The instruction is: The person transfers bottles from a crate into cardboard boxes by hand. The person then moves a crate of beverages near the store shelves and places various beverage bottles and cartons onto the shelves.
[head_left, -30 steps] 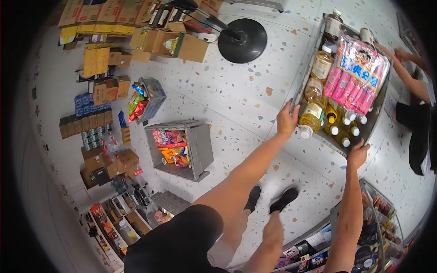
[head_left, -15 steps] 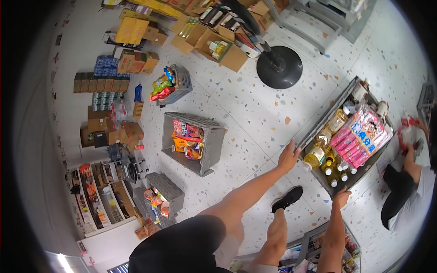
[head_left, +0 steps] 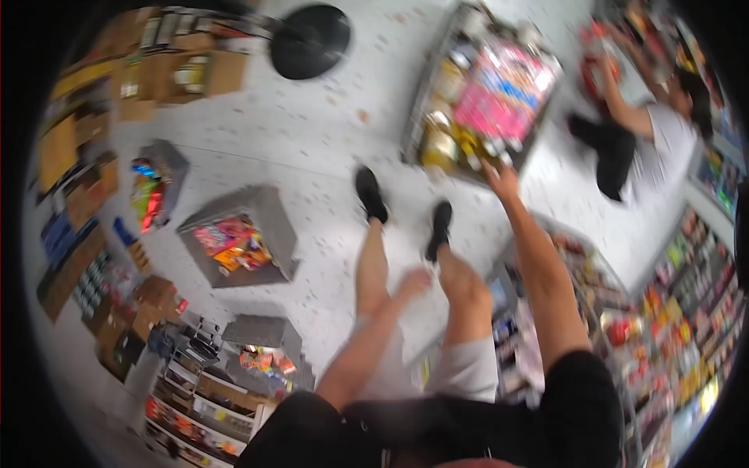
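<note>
My right hand (head_left: 503, 181) is at the near rim of a grey crate (head_left: 413, 129), with its fingers hooked over the edge, though motion blurs them. Inside the crate stand bottles of yellow oil (head_left: 438, 136), and a large pink pack (head_left: 499, 90) with blue and white print lies on top. White bottle caps show beside my fingertips. My left hand (head_left: 416, 282) hangs away from the crate, low in front of my legs. Its fingers are too smeared to read, and I see nothing in it.
Grey crates with snack packs, one of them a tilted crate (head_left: 281, 226), stand on the left. A round black base (head_left: 310, 40) is at the top. A person (head_left: 655, 132) crouches at right. Behind my right arm is a loaded cart (head_left: 577, 257); cardboard boxes (head_left: 226, 74) sit upper left.
My left hand has let go of the crate's side and dropped back toward my legs. My right hand stays at its near rim. The view has swung round, and both my shoes now show.
</note>
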The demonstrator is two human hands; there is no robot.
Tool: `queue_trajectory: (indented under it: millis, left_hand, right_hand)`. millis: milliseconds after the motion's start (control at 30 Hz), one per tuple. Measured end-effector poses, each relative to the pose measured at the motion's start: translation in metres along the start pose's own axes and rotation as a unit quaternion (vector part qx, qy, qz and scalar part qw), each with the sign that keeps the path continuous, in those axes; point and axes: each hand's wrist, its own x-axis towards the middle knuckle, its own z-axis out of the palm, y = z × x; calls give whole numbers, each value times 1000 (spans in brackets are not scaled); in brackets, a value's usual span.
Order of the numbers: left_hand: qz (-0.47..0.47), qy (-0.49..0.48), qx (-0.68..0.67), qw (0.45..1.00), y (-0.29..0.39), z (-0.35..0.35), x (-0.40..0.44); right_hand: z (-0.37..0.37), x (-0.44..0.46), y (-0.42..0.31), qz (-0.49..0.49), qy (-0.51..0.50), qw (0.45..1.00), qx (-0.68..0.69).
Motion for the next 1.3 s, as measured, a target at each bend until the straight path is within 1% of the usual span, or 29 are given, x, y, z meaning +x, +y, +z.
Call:
queue_trajectory:
  millis: [33,67,100,133,200,233,267,333,367,400,467,533,633,733,767,800,833,867,900,967,1033,1067,1100,1133,1167,1200,1233,1267,1300]
  left_hand:
    - [-51,14,-46,998,44,-4,-23]
    - [-32,68,-71,995,47,-10,-17]
    - [-38,94,-69,992,52,-20,-18]
    - [-47,91,-65,993,54,-21,-22]
    - [-83,72,-94,989,55,-22,-28]
    - [-87,69,-96,989,57,-16,-26]
    - [-98,50,-102,989,56,-10,-26]
    - [-127,24,-103,986,44,1,-31]
    - [-152,19,-90,984,40,7,-31]
    - [-167,15,-78,983,43,13,-24]
    - [-149,1,-89,985,49,25,-20]
    - [-133,-4,-100,986,54,26,-17]
    - [-132,1,-111,985,50,32,-15]
    - [-139,7,-101,985,41,31,-8]
    - [-105,29,-72,991,28,30,-3]
    - [-73,50,-42,995,22,29,-3]
    - [-76,48,-41,995,30,31,-9]
    - [54,96,101,989,51,34,-16]
    - [184,140,238,943,77,38,-20]
    - [333,166,328,868,145,52,-29]
    - [418,161,369,814,209,72,-34]
    - [418,159,371,814,236,81,-32]
    - [452,128,420,777,261,90,-28]
    - [483,96,468,734,273,96,-22]
    - [483,93,470,733,270,96,-10]
    - [425,45,451,783,263,93,4]
    - [363,-2,428,828,255,90,16]
    - [362,-5,432,826,252,85,23]
    - [293,-10,367,883,249,80,28]
  right_hand:
    - [13,12,-1,142,-86,986,-26]
    - [43,25,13,134,-44,990,4]
    - [51,37,4,110,-93,989,33]
    - [59,40,-8,91,-148,983,65]
    - [65,46,-55,199,-205,956,-72]
    - [74,43,-64,195,-160,962,-102]
    - [85,45,-64,198,-165,961,-104]
    - [103,37,-51,199,-87,962,-165]
    - [83,25,-73,208,-36,967,-142]
    - [82,25,-63,212,-35,966,-145]
    - [83,25,-54,159,29,974,-158]
    - [82,34,-49,157,-1,976,-148]
    - [93,41,-32,109,-53,980,-155]
    - [72,23,-42,82,-71,982,-154]
    - [57,8,-53,70,-33,987,-138]
    - [42,-10,-59,72,-33,987,-137]
    - [21,-32,-62,41,-13,994,-101]
    - [-4,-54,-66,10,8,998,-66]
    - [-34,-78,-75,-10,0,999,-37]
    - [-98,-121,-101,-28,-23,999,5]
    - [-151,-144,-119,-23,-38,999,17]
    - [-171,-149,-124,16,-66,993,98]
    - [-182,-152,-126,55,-92,978,179]
    - [-185,-150,-125,57,-91,977,182]
    - [-186,-142,-121,45,-123,972,197]
    - [-185,-132,-115,32,-154,965,211]
    - [-169,-123,-100,38,-148,958,242]
    - [-142,-109,-75,63,-142,951,268]
    - [-116,-92,-51,88,-137,942,294]
